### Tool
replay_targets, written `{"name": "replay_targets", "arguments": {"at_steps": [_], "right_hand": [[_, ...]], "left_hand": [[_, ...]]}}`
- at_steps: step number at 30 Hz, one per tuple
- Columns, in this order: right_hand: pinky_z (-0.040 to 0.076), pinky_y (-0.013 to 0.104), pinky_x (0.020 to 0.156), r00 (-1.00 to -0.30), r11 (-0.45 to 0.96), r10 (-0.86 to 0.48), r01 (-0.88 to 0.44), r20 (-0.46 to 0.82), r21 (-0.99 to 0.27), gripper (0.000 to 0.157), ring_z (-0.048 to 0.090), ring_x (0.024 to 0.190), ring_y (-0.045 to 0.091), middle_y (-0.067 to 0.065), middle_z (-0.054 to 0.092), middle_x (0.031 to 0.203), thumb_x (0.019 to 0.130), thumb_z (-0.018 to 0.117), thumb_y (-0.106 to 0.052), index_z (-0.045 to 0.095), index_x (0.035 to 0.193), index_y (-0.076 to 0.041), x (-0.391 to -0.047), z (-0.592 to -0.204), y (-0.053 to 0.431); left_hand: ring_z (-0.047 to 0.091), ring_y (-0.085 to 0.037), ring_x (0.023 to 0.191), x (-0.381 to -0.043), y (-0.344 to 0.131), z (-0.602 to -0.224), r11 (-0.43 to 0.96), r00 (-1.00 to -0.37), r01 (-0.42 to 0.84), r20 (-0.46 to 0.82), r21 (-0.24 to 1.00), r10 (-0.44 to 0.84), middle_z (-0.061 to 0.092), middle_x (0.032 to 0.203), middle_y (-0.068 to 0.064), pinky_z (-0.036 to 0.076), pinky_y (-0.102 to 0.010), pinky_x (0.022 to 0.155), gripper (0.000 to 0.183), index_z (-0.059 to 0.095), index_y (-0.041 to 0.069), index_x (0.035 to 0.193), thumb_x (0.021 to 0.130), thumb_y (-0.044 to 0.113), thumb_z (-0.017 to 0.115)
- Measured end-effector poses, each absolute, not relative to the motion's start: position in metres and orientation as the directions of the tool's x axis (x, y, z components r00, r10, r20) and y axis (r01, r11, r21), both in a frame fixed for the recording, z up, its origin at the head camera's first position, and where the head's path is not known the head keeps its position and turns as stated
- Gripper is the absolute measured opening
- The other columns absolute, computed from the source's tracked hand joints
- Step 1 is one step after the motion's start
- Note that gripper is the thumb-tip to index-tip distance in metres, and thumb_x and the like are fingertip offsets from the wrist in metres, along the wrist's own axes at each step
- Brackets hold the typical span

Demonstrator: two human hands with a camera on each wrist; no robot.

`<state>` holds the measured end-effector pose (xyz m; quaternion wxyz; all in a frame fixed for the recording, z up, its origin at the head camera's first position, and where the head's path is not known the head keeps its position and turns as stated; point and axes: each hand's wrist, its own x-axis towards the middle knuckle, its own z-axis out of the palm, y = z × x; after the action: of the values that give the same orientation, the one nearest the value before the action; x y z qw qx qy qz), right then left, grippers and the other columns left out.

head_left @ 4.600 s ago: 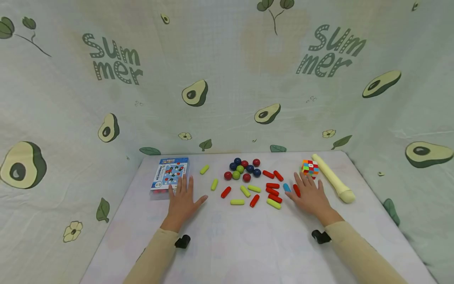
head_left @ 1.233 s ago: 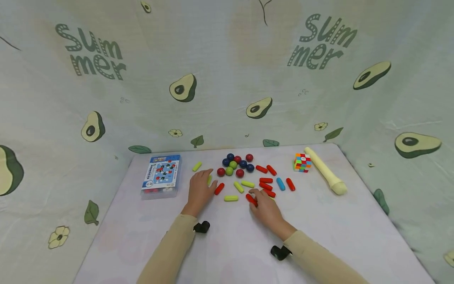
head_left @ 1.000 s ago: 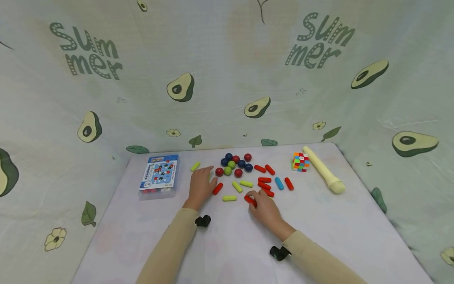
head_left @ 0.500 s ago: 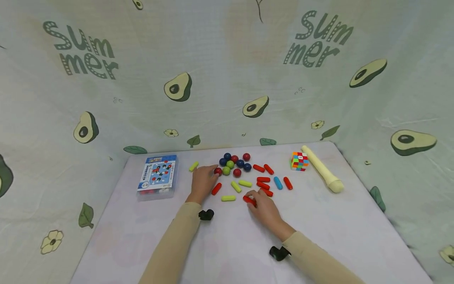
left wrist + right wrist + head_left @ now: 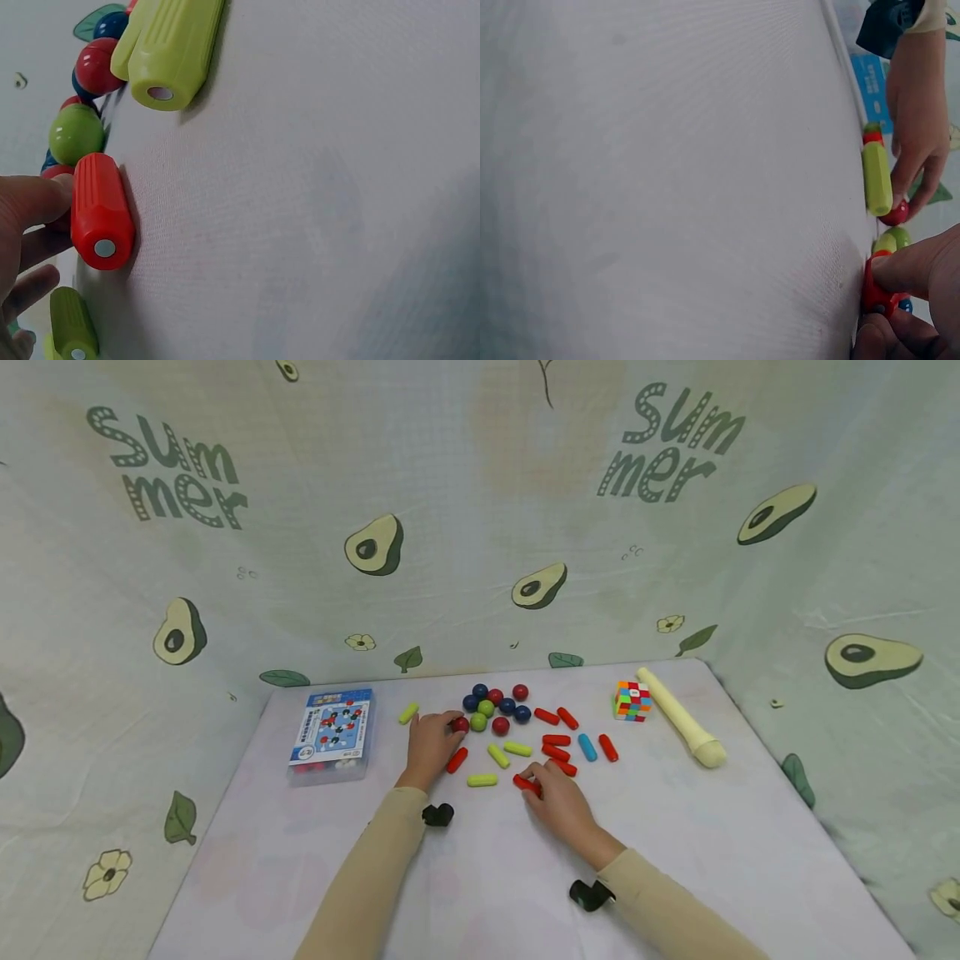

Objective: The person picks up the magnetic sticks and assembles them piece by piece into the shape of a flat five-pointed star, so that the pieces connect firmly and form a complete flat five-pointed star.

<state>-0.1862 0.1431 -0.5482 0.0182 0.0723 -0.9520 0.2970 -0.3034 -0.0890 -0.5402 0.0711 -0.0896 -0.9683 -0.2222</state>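
Observation:
My left hand [image 5: 433,745] pinches a dark red ball [image 5: 460,724] at the near left of the ball cluster, thumb and fingers on either side. In the left wrist view, a red magnetic rod [image 5: 101,214] with a metal disc on its end partly hides that ball. My right hand [image 5: 564,802] grips another red magnetic rod [image 5: 527,784] on the table's front middle. The right wrist view shows its thumb on top of the rod [image 5: 877,289] and the fingers curled beneath. Yellow-green rods [image 5: 482,781] lie between the two hands.
Blue, green and red balls [image 5: 495,697] cluster at the back middle. Red rods [image 5: 557,741] and a blue rod [image 5: 587,747] lie right of them. A boxed set [image 5: 333,735] stands at left, a puzzle cube [image 5: 632,701] and a pale yellow stick [image 5: 684,718] at right.
Both hands lay flat and spread at first. The right moved left and took hold of a red rod; the left moved rightward over a yellow-green rod, then on to the red ball. The view shifted slightly.

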Motion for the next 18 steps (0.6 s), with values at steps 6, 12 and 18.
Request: {"name": "replay_targets", "arguments": {"at_steps": [6,12,18], "right_hand": [[0.046,0.023,0.062,-0.986,0.819,-0.135,-0.165,0.094,-0.549,0.026,0.05,0.071,0.009,-0.005,0.053,0.086,0.089,0.08,-0.017,0.068,0.112,-0.016,-0.184,-0.548,0.143],[0.05,0.025,0.065,-0.985,0.822,-0.13,-0.17,0.112,-0.543,0.026,0.053,0.075,0.009,-0.006,0.056,0.087,0.088,0.081,-0.015,0.069,0.11,-0.016,-0.182,-0.548,0.145],[0.051,0.027,0.07,-0.983,0.831,-0.141,-0.182,0.118,-0.526,0.024,0.053,0.079,0.01,-0.006,0.057,0.089,0.088,0.081,-0.015,0.069,0.109,-0.017,-0.182,-0.546,0.146]], "left_hand": [[0.06,-0.028,0.12,-0.301,-0.093,-0.543,0.886,-0.972,0.203,0.194,0.417,0.131,0.075,0.112,-0.003,0.02,-0.058,0.12,0.039,0.071,0.017,0.129,0.091,0.025,0.079],[0.058,-0.027,0.12,-0.296,-0.096,-0.544,0.865,-0.977,0.189,0.181,0.464,0.116,0.072,0.114,-0.002,0.019,-0.052,0.122,0.04,0.069,0.018,0.131,0.093,0.026,0.077],[0.057,-0.024,0.118,-0.286,-0.096,-0.54,0.848,-0.971,0.222,0.186,0.481,0.149,0.072,0.112,0.0,0.03,-0.046,0.118,0.04,0.069,0.019,0.131,0.093,0.027,0.077]]}}
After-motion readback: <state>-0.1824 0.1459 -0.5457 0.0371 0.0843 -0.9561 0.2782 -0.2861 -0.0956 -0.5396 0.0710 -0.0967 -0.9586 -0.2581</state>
